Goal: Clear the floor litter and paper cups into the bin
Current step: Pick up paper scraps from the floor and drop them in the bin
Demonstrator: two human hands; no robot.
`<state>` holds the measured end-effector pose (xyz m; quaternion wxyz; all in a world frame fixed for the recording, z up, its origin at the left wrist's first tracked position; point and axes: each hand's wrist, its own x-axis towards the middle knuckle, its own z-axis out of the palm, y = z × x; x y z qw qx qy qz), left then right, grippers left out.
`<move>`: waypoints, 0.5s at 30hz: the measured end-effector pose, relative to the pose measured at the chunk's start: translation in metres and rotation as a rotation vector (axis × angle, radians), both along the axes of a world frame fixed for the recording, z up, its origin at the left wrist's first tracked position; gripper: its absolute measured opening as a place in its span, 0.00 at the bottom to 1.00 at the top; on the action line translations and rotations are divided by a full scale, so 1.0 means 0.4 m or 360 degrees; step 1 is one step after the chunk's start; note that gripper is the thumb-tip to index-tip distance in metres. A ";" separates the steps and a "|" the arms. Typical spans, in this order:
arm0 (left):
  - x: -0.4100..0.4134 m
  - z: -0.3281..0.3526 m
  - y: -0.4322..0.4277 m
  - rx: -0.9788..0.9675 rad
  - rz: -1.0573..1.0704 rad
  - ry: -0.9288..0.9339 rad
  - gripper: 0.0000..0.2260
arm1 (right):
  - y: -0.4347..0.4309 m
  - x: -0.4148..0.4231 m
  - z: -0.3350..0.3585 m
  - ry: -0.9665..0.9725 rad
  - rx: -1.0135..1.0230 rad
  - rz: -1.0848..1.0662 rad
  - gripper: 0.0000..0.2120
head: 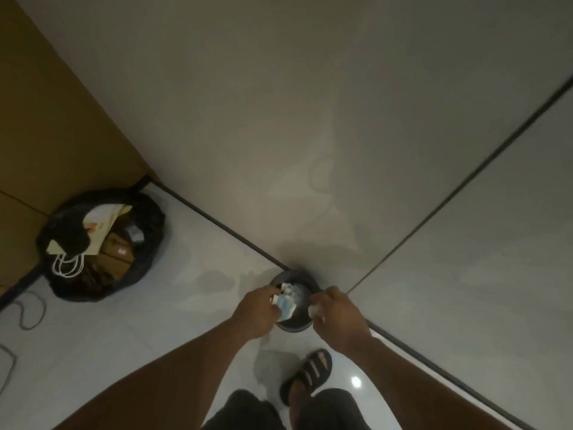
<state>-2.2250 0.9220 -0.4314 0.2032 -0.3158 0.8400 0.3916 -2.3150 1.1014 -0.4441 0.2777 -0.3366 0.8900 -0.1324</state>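
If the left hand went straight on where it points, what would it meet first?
Likely the crumpled white litter inside the small bin, just past the bluish piece the left hand grips; depth is unclear.

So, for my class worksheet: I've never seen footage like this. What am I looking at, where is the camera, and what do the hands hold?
There is one picture, from a camera worn on a person's head, looking down. No machine: these are bare arms. The left hand holds blue and white litter over a small dark bin by the wall. The right hand grips a pale scrap there too. On the white floor stand a black rubbish bag of paper bags and boxes, and the person's sandal.
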 end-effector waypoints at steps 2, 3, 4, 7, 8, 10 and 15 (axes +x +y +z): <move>-0.050 -0.072 -0.046 -0.0007 -0.0019 -0.0048 0.17 | -0.032 -0.038 -0.077 -0.0073 0.0023 -0.0040 0.16; -0.074 -0.112 -0.067 -0.0003 -0.0047 -0.0080 0.17 | -0.044 -0.054 -0.119 -0.0098 0.0059 -0.0041 0.16; -0.095 -0.153 -0.085 0.0007 -0.0078 -0.0116 0.17 | -0.053 -0.066 -0.161 -0.0144 0.0087 -0.0076 0.16; -0.158 -0.299 -0.130 0.0029 -0.0179 -0.0228 0.17 | -0.084 -0.099 -0.296 -0.0254 0.0123 -0.0232 0.17; -0.176 -0.356 -0.143 0.0035 -0.0217 -0.0260 0.17 | -0.097 -0.107 -0.346 -0.0283 0.0141 -0.0285 0.17; -0.216 -0.473 -0.168 0.0031 -0.0313 -0.0297 0.18 | -0.130 -0.121 -0.452 -0.0331 0.0149 -0.0417 0.17; -0.303 -0.730 -0.214 0.0022 -0.0474 -0.0305 0.18 | -0.217 -0.139 -0.715 -0.0374 0.0102 -0.0636 0.19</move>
